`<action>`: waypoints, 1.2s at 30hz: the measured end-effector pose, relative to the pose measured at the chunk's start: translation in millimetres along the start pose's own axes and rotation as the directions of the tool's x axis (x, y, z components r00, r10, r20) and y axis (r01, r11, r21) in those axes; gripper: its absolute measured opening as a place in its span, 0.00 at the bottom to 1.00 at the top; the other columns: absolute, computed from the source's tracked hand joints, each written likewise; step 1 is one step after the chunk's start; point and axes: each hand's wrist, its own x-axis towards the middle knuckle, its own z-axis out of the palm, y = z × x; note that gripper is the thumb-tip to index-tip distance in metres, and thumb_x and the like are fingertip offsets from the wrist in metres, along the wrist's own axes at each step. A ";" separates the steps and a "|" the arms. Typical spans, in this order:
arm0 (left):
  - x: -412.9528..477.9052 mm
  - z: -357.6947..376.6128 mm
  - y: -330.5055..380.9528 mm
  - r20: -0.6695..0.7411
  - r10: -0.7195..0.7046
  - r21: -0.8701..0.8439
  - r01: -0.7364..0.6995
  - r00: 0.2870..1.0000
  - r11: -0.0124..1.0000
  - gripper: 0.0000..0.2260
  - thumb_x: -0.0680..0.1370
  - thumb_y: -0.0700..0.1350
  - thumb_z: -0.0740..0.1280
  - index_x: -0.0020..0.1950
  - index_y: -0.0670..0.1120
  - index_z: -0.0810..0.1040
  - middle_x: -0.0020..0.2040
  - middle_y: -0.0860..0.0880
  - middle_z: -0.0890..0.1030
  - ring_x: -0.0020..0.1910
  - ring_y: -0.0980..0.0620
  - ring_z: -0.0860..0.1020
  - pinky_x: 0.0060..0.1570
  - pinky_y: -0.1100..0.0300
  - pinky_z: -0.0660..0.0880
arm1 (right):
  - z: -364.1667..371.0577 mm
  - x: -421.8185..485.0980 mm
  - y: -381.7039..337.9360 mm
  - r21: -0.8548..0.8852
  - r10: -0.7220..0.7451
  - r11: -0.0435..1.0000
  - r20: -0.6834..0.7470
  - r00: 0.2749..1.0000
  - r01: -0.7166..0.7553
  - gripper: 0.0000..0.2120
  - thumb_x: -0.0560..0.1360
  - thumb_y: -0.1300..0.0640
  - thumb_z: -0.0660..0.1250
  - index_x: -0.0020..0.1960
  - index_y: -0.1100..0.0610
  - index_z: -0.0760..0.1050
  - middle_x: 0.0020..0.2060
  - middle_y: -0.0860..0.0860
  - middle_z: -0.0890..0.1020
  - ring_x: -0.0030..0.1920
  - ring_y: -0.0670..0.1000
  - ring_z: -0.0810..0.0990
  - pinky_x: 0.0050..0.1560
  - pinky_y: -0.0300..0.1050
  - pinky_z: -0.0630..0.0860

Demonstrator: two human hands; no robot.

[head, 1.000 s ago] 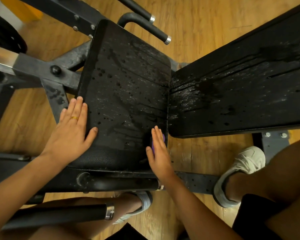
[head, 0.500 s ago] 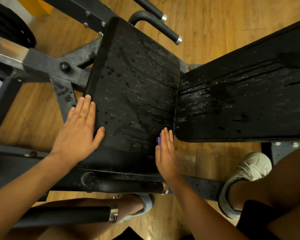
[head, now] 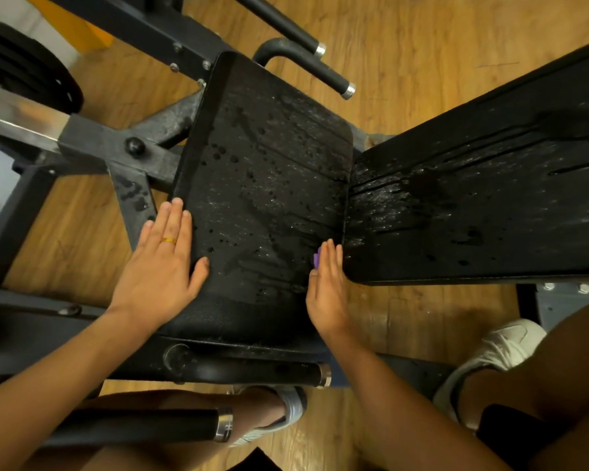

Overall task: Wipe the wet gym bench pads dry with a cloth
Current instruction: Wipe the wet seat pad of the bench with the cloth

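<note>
Flanking the seat pad (head: 269, 185), left hand (head: 157, 270) and right hand (head: 327, 290) hold fingers (head: 171, 220) straight; handle (head: 252, 368) crosses below.

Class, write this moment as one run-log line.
left hand: flat on seat pad left edge | right hand: fingers straight on purple cloth, right edge | seat pad, back pad: wet
</note>
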 end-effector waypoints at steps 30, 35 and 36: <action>4.0 -7.7 9.1 0.020 0.093 0.070 -0.094 0.996 0.993 0.29 0.82 0.53 0.51 0.76 0.34 0.63 0.79 0.37 0.61 0.79 0.43 0.60 0.78 0.52 0.43 | 9.8 48.6 -10.6 -0.079 0.042 0.996 -0.102 0.994 -0.050 0.26 0.85 0.63 0.52 0.82 0.61 0.50 0.82 0.51 0.50 0.81 0.48 0.42 0.72 0.26 0.36; 3.1 -5.1 8.2 -0.008 0.105 0.069 -0.104 0.994 0.992 0.30 0.82 0.53 0.51 0.77 0.34 0.63 0.79 0.37 0.60 0.79 0.42 0.59 0.79 0.48 0.50 | 3.0 94.8 -14.3 -0.028 0.003 1.000 -0.094 0.996 -0.005 0.25 0.86 0.64 0.51 0.81 0.64 0.51 0.82 0.54 0.52 0.82 0.51 0.42 0.79 0.38 0.43; 3.1 -4.6 8.4 -0.014 0.106 0.069 -0.105 0.994 0.992 0.30 0.82 0.53 0.51 0.77 0.34 0.63 0.79 0.37 0.60 0.79 0.42 0.59 0.78 0.46 0.52 | 1.3 108.2 -15.3 -0.026 0.001 1.000 -0.094 0.996 -0.004 0.25 0.86 0.64 0.51 0.81 0.64 0.51 0.82 0.54 0.52 0.82 0.51 0.42 0.79 0.37 0.42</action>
